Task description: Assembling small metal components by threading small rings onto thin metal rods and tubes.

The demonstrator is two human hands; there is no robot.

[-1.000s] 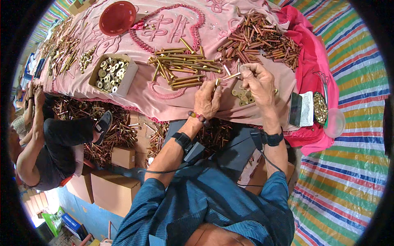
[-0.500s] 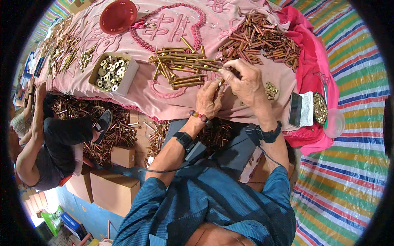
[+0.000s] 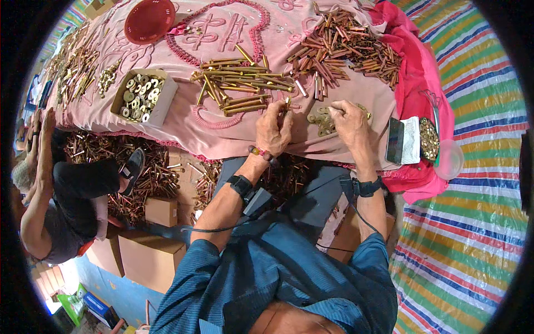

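Observation:
My left hand (image 3: 272, 129) is closed around a short brass bolt (image 3: 287, 103), held upright at the near edge of the pink cloth-covered table (image 3: 222, 136). Just to the right, my right hand (image 3: 349, 119) lies with bent fingers on a small heap of brass washers (image 3: 320, 120). Whether it pinches one is hidden. A pile of long brass bolts (image 3: 239, 83) lies just beyond my left hand. Both wrists wear black bands with cables.
An open cardboard box of washers (image 3: 142, 97) and a red bowl (image 3: 149, 19) sit to the left. Copper-coloured pieces (image 3: 345, 53) are heaped at the back right. A small container of brass parts (image 3: 428, 139) stands at the right edge. Another person (image 3: 61, 200) sits at left by cardboard boxes (image 3: 150, 250).
My right hand came over to the bolt in my left hand, then drew back right onto the washer heap. My left hand stayed put with the bolt.

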